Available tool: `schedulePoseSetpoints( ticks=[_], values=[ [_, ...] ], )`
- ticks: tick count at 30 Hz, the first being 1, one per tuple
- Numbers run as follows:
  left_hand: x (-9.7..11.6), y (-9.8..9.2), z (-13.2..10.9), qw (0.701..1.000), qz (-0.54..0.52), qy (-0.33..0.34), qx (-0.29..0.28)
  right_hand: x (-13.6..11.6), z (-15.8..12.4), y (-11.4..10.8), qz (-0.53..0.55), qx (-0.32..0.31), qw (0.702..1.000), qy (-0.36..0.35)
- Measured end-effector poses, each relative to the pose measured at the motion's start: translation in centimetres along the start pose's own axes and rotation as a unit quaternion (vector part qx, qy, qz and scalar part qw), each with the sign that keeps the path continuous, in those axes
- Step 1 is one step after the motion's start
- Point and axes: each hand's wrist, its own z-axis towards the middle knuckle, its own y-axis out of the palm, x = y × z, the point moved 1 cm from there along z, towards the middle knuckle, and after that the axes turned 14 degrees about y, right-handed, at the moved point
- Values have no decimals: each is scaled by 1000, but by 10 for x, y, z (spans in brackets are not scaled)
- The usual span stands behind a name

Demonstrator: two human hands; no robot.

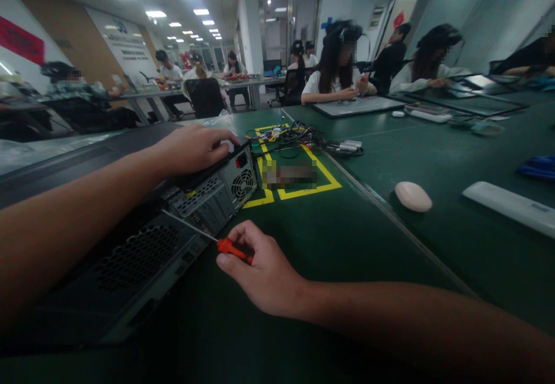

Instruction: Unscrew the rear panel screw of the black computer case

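Here the left hand (195, 150) lies, grip open, on the case (139, 257), probably to steady it on the desk (359, 251), while the right hand (266, 274) grips the screwdriver (229, 247), pointed toward the case's back.

PC (143, 245) partly off-frame, L edge

Office-like workshop (green worktable (338, 239), tangled cables (309, 135))

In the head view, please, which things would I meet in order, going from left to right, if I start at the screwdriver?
Orange-red screwdriver, tangle of cables, pale rounded mouse-like object, long white bar.
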Motion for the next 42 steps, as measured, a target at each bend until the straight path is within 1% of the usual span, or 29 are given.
schedulePoseSetpoints(
  ticks=[4, 10, 16, 22, 27, 33, 42],
  values=[
    [0, 0, 0, 1000, 6, 1, -12, -1, 0, 0, 0, 3, 1000, -3],
    [-1, 1, 0, 1000, 8, 5, -4, -3, -1, 0, -12, 9, 1000, 6],
    [2, -1, 0, 1000, 4, -5, -4, -2, -1, 0, -12, 12, 1000, 5],
    [3, -2, 0, 1000, 8, -5, -14, -2, -2, 0, -16, 9, 1000, 3],
    [1, -1, 0, 1000, -10, -1, -2, -3, -2, 0, -25, 6, 1000, 10],
    [0, 0, 0, 1000, -5, -3, -2, -1, -2, 1, -2, 0, 1000, 25],
    [-1, 2, 1, 1000, -1, -4, -7, -1, -1, 0, -11, 3, 1000, 9]
  ],
)
